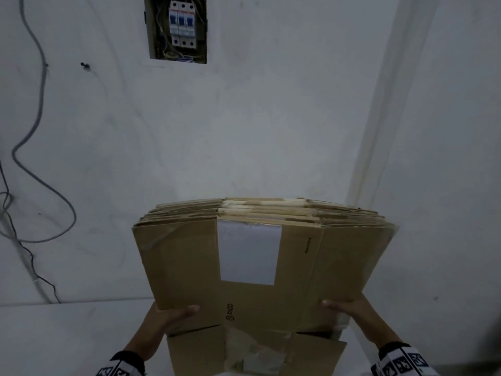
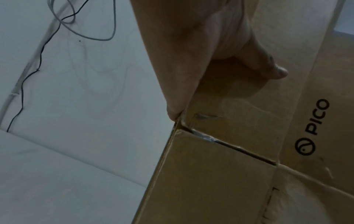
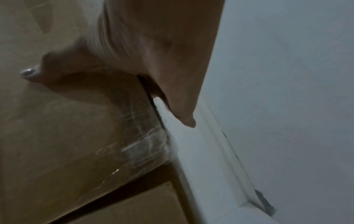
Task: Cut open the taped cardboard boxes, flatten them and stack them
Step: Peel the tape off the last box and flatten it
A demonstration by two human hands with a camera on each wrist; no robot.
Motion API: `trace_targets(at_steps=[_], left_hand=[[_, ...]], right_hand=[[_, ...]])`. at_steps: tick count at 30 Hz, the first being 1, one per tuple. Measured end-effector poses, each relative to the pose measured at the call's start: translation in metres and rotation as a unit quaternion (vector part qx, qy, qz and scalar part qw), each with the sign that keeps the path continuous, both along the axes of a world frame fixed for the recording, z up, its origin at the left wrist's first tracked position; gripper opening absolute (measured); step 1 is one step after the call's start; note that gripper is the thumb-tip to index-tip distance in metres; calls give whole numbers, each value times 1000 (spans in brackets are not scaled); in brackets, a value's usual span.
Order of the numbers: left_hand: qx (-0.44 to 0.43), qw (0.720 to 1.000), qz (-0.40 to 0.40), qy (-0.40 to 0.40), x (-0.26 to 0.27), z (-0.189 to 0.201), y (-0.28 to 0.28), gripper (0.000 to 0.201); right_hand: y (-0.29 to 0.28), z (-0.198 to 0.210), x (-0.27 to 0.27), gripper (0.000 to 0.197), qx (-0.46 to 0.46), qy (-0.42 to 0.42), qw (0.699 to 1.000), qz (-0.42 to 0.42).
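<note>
Left hand (image 1: pixel 168 320) and right hand (image 1: pixel 349 308) are closed on the two lower corners of a bundle of flattened boxes (image 1: pixel 260 256), one hand to each side; in both wrist views the thumb is laid across the near cardboard face while the fingers are wrapped behind the edge, out of sight. The bundle is held upright between the hands and tilted away from the body, its upper edges fanned so that several layers are shown, with clear tape (image 3: pixel 145 145) seen near the right-hand corner. A white label (image 1: pixel 248 253) and a printed logo (image 1: pixel 229 312) are carried on the front sheet. Just below the hands, one further flattened box (image 1: pixel 254 351) is lying on the white bench (image 1: pixel 67 340), and the bundle's lower edge is judged to be close above it, though contact cannot be confirmed. The step in hand is judged to be the squaring and setting down of the stack. For this to be done well, the grip should be kept even on both sides so that no inner sheet is allowed to slip, the lower edges should be tapped level, and the bundle should be lowered flat onto the lying box with corners matched. Behind stands a white wall (image 1: pixel 271 131) with an open breaker panel (image 1: pixel 179 28) and loose cables (image 1: pixel 40 158).
</note>
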State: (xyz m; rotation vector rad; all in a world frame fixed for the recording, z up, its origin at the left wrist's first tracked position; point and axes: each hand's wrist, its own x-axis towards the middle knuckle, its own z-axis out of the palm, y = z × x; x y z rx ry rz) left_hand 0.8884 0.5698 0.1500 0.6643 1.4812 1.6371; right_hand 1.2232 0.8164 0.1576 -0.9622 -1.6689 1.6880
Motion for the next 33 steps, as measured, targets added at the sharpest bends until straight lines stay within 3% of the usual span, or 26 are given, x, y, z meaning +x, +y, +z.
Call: trace_targets(at_steps=[6,14,25,33], left_hand=[[5,1000,-1,3,1,-1,1,85],[19,1000,24,2,9,-2,-1,84],[9,998,54,-5,16,0,-6,104],[12,998,58,-1,36,1,-26,105]], right_hand=[[1,1,-2,128,-1,10,1000,10],[-1,-5,-2,118,24,14,1000,-13],[-12,-2,1,116,17,41,999,-19],[-34,-7,17,120,14,21,999,-26]])
